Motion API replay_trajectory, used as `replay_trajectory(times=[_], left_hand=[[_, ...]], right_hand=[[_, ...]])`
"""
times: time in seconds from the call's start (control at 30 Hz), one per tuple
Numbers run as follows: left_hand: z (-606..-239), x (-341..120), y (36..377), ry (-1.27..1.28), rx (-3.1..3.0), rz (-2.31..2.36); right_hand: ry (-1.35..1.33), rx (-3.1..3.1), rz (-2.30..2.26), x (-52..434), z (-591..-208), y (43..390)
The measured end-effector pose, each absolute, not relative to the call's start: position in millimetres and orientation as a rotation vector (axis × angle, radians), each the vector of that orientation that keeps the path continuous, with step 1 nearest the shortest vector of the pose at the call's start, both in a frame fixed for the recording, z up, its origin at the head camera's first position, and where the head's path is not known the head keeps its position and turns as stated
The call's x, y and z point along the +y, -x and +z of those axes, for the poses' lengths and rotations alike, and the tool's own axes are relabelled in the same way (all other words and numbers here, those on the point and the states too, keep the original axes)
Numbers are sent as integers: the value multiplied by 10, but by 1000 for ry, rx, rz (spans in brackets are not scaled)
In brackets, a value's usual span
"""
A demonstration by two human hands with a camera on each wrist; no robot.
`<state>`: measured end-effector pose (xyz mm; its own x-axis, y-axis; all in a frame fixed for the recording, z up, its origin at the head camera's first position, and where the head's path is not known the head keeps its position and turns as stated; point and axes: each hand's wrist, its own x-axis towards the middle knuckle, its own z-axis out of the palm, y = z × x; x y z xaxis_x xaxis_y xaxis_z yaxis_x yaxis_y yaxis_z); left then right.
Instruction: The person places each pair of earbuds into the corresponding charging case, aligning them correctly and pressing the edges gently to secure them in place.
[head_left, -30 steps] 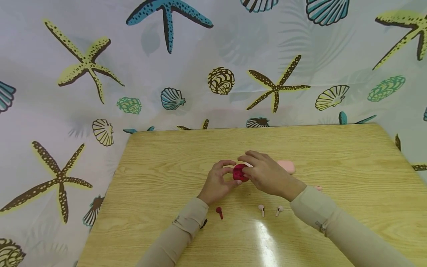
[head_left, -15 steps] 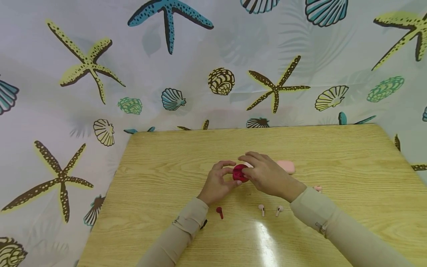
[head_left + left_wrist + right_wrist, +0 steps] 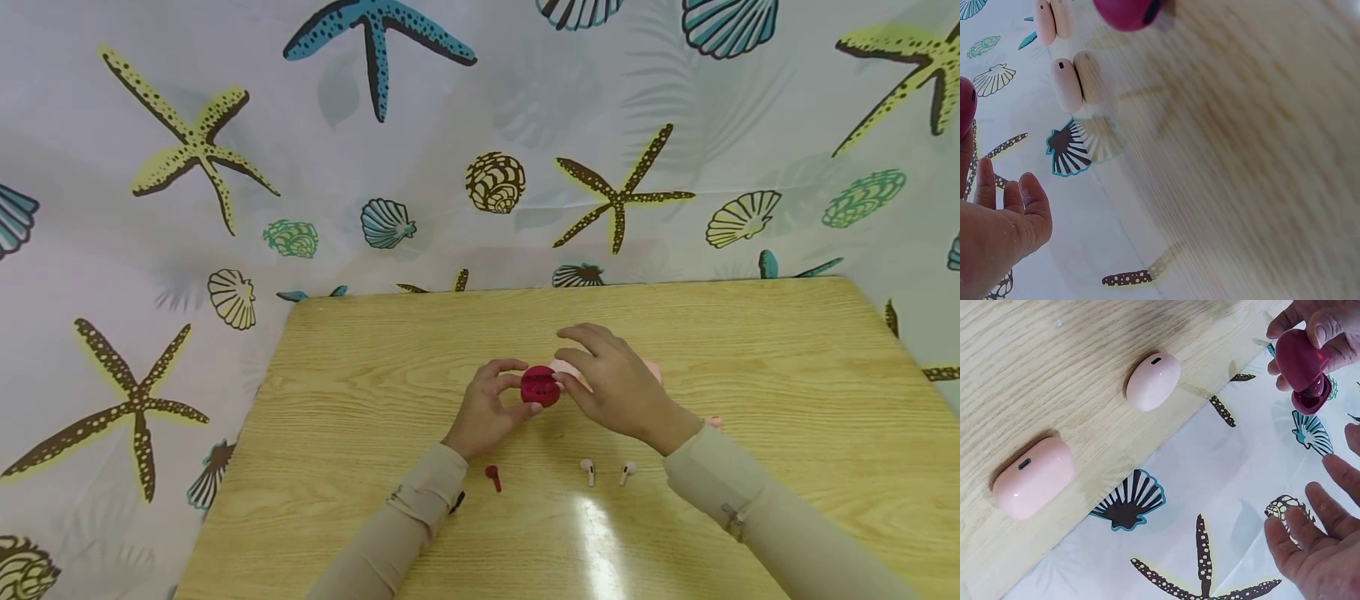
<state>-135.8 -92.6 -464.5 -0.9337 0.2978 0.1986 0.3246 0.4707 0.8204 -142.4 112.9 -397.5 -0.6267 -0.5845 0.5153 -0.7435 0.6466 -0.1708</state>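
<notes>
My left hand (image 3: 523, 388) grips a small red earbud case (image 3: 540, 386) just above the wooden table (image 3: 375, 350), near its middle. In the right wrist view the red case (image 3: 1300, 365) is pinched by left fingers and its lid stands open. My right hand (image 3: 570, 358) hovers just right of the case, and its fingers (image 3: 1310, 544) are straight and spread, holding nothing. A red earbud (image 3: 492, 477) lies near my left wrist. Two pale earbuds (image 3: 588, 472) (image 3: 626, 472) lie in front of my right wrist.
Two pink earbud cases (image 3: 1152, 381) (image 3: 1034, 477) lie shut on the table behind my right hand, near the far edge. A sea-themed curtain (image 3: 480, 167) hangs close behind and beside the table. A small pink object (image 3: 715, 422) sits by my right sleeve.
My right hand has come off the red case and lifted slightly back and to the right. The case now shows more fully in my left hand.
</notes>
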Motion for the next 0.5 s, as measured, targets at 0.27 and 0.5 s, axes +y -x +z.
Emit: replay_trajectory(times=[0.27, 0.5], left_hand=[[-4651, -955, 1364, 575, -2654, -1462], [-4645, -965, 1372, 571, -2646, -1460]], right_hand=[[-951, -2672, 489, 1182, -4171, 1327], [-1104, -2665, 464, 1064, -4500, 1178]])
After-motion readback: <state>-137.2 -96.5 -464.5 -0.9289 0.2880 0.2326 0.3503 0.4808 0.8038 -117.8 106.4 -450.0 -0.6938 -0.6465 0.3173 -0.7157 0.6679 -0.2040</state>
